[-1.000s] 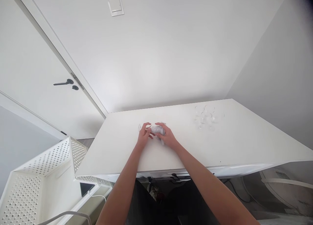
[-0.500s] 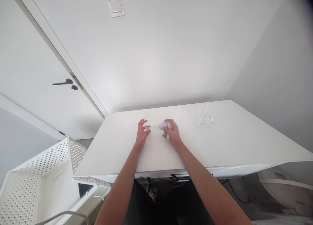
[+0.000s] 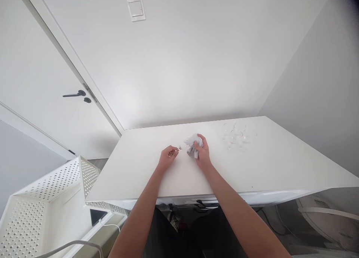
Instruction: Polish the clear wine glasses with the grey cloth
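A clear stemmed glass (image 3: 183, 148) lies roughly sideways between my two hands, just above the white tabletop. My left hand (image 3: 166, 160) is closed at the stem's end, fingers curled round it. Wrapped around the bowl end is a light grey cloth (image 3: 193, 142), gripped by my right hand (image 3: 204, 154) with the thumb on top. The cloth hides most of the bowl, and its loose end hangs below. To the right of my hands stands a cluster of several clear, round-edged glass pieces (image 3: 235, 136); their exact shape is hard to make out.
The white tabletop (image 3: 129, 164) meets a plain wall at the back. A door with a dark handle (image 3: 74, 94) is at the left. A white perforated shelf unit (image 3: 47, 190) stands at the lower left, and a dark drawer pull (image 3: 200, 203) shows at the front.
My left fingers have gone from spread to curled round the glass's end. My right hand has turned and moved slightly right, and the cloth is now bunched over more of the bowl.
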The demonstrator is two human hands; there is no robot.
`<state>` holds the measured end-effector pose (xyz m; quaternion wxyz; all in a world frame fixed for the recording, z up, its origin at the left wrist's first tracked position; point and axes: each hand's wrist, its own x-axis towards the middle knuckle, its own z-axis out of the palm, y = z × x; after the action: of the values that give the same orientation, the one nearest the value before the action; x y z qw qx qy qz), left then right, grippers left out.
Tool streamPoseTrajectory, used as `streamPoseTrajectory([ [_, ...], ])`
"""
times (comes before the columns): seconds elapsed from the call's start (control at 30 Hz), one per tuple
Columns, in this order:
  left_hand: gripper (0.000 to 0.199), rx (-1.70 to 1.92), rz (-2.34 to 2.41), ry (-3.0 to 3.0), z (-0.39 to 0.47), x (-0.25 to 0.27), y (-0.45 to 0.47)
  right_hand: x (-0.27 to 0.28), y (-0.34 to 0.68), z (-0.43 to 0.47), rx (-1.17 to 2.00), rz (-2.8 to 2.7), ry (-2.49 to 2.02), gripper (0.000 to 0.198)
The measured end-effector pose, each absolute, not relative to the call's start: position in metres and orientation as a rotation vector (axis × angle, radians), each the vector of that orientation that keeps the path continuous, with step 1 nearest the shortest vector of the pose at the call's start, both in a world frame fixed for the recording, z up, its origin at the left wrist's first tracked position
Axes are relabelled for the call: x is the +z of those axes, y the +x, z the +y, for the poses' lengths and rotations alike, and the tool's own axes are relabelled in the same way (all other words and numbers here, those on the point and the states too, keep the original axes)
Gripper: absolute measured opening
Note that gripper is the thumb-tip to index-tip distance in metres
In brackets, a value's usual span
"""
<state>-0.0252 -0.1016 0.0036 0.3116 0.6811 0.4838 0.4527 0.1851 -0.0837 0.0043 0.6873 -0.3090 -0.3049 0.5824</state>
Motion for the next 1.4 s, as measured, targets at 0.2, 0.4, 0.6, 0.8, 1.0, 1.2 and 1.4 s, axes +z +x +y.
streamPoseTrajectory([
  [0.2, 0.029, 1.324, 1.212, 1.637, -0.103, 0.004, -0.030, -0.005, 0.189, -0.074, 1.358, -0.407, -0.714, 0.058],
  [0.4, 0.030, 1.124, 1.109, 1.833, -0.105, 0.005, -0.024, 0.006, 0.182, -0.085, 1.801, -0.609, -0.494, 0.040],
  [0.6, 0.031, 1.188, 1.116, 1.720, -0.107, 0.008, -0.026, 0.012, 0.179, -0.086, 1.639, -0.639, -0.502, 0.026],
  [0.8, 0.035, 1.255, 1.125, 1.658, -0.108, 0.010, -0.026, 0.009, 0.181, -0.086, 1.625, -0.717, -0.592, 0.054],
  [1.0, 0.036, 1.366, 1.199, 1.514, -0.108, 0.012, -0.028, 0.009, 0.178, -0.089, 1.558, -0.850, -0.600, 0.088],
  [1.2, 0.036, 1.185, 1.033, 1.493, -0.112, 0.017, -0.024, 0.010, 0.176, -0.092, 1.520, -0.906, -0.649, 0.083],
  [1.4, 0.038, 0.984, 0.893, 1.461, -0.112, 0.013, -0.024, 0.018, 0.179, -0.094, 1.667, -0.818, -0.416, 0.070],
])
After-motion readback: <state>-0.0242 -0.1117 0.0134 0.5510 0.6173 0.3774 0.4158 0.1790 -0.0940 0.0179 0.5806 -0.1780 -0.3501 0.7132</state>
